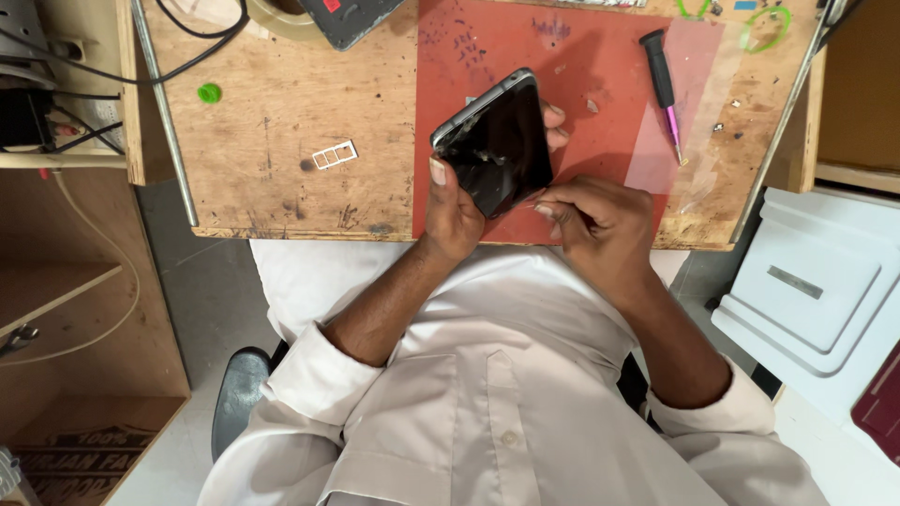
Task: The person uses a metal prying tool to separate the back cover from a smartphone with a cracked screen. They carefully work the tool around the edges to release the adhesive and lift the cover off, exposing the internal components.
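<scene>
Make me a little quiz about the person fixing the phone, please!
1. True or false: the left hand holds the dark phone tilted above the red mat.
2. Which tool lies on the mat to the right of the phone? A) scissors B) a screwdriver with a black handle C) a hammer
3. What small white thing lies on the bare wooden board, left of the mat?

Key
1. True; the right hand works at the phone's lower edge.
2. B, the screwdriver.
3. A little white tray with square holes, like a card tray; a green cap lies further left.
</scene>
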